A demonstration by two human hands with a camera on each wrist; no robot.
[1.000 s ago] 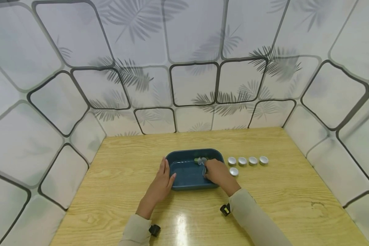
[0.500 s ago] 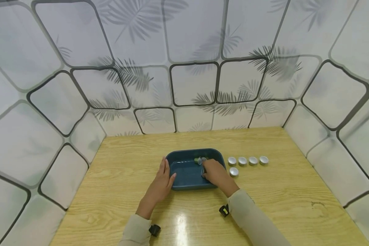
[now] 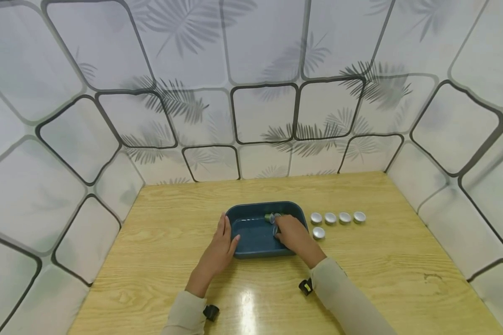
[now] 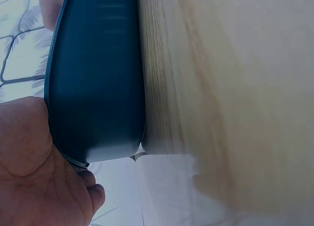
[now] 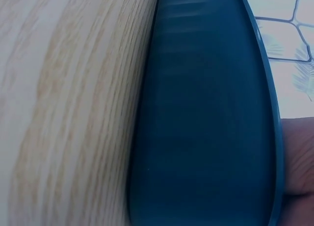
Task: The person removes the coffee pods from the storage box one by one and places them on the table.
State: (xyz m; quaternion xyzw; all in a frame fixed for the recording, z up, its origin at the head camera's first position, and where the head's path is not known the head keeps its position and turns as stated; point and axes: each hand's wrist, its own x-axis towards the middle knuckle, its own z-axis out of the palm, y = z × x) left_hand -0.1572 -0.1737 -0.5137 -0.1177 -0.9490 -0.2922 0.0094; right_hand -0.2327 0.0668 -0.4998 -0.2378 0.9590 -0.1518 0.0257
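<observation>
In the head view a dark blue tray (image 3: 251, 254) rests on the wooden table. My left hand (image 3: 219, 249) holds its left end, fingers along the outer wall and thumb over the rim; the left wrist view shows the palm against the tray wall (image 4: 98, 79). Inside the tray's right half, my right hand (image 3: 294, 235) pinches a small coffee capsule (image 3: 275, 230), mostly hidden by the fingers. Just beyond lies a green capsule (image 3: 269, 217) on its side, silver rim showing, with another partly covered beside it. The right wrist view shows mainly the tray's outer wall (image 5: 206, 113).
Right of the tray, several capsules (image 3: 330, 218) with pale round tops stand in a row, with one more capsule (image 3: 318, 233) in front, near the right hand. Patterned walls (image 3: 264, 160) enclose the table (image 3: 402, 260) at the back and sides.
My right hand has shifted slightly left and away inside the tray with the pinched capsule. The left hand and the tray stay in place.
</observation>
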